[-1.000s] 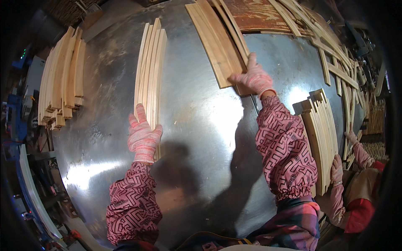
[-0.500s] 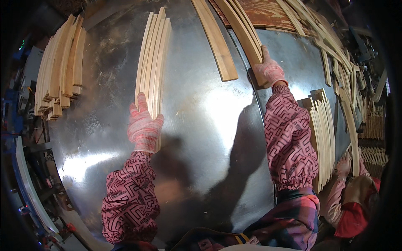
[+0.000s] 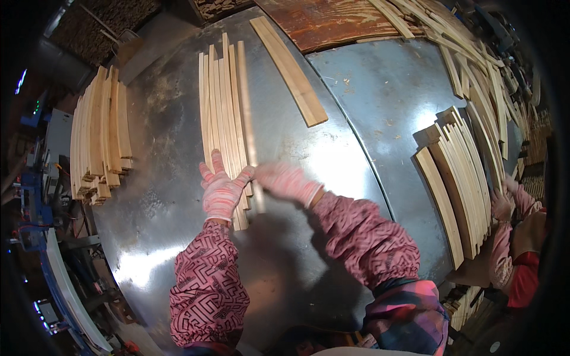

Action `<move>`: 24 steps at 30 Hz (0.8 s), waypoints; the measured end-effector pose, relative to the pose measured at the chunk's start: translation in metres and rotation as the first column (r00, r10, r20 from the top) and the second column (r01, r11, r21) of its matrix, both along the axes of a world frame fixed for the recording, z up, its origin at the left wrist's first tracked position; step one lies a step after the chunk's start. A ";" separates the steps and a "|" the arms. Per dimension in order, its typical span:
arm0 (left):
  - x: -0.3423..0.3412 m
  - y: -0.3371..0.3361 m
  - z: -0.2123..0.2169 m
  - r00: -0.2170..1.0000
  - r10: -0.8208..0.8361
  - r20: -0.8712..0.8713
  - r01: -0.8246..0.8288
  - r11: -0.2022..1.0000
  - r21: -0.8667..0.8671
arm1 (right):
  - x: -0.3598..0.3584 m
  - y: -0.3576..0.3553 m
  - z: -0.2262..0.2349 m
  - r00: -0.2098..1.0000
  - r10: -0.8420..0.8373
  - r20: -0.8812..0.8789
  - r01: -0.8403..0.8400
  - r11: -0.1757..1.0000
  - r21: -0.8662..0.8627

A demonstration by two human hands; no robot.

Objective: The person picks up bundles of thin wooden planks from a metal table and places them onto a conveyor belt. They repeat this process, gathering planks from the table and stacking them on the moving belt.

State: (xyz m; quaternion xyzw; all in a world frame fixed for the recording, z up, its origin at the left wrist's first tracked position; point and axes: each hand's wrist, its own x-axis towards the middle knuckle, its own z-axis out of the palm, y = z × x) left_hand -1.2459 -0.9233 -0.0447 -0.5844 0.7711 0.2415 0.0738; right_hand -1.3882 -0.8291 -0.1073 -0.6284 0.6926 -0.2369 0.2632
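Note:
My left hand (image 3: 221, 188), in a pink-and-white knit glove, lies with spread fingers on the near part of a bundle of long, pale wooden strips (image 3: 221, 113). My right hand (image 3: 285, 180), gloved alike, is at the bundle's right side, close to my left thumb. Motion smears its fingers, so their grip does not show. Beside them a rounded-looking, blurred wooden strip (image 3: 244, 101) stands along the bundle's right edge. A single wider wooden slat (image 3: 289, 71) lies apart, farther up and to the right.
A stack of curved slats (image 3: 98, 130) stands at the left edge of the metal table (image 3: 160, 213). Another row of curved slats (image 3: 457, 172) sits at right. Beyond lie a reddish-brown board (image 3: 326, 21) and loose strips (image 3: 469, 59). A co-worker's hands (image 3: 503, 204) are at far right.
My right hand has come from the slats at upper right to the bundle by my left hand. Those slats no longer lie there, and the bundle looks wider. The view has shifted.

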 end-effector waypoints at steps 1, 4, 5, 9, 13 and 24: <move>-0.002 0.001 0.001 1.000 0.013 0.023 -0.013 1.000 -0.001 | -0.025 -0.001 -0.002 0.982 -0.188 -0.017 0.187 0.981 -0.045; -0.004 0.004 0.003 1.000 0.020 0.019 -0.019 0.999 -0.050 | -0.087 -0.006 -0.004 0.621 -0.738 -0.262 0.575 0.657 -0.487; -0.004 0.004 0.002 1.000 0.016 0.022 -0.014 0.998 -0.057 | -0.102 -0.010 -0.001 0.565 -0.752 -0.339 0.726 0.649 -0.228; -0.002 0.004 -0.002 1.000 -0.001 0.003 0.001 0.997 -0.077 | -0.115 -0.018 0.026 0.608 -0.698 -0.379 0.745 0.666 -0.033; 0.006 0.008 -0.008 0.994 -0.106 0.015 0.107 0.971 -0.215 | -0.096 0.035 0.054 0.757 -0.628 0.179 0.599 0.777 0.192; 0.067 0.275 -0.033 0.567 0.454 -0.687 0.514 0.457 0.726 | 0.139 0.345 0.030 -0.645 -0.361 0.674 0.221 0.756 0.616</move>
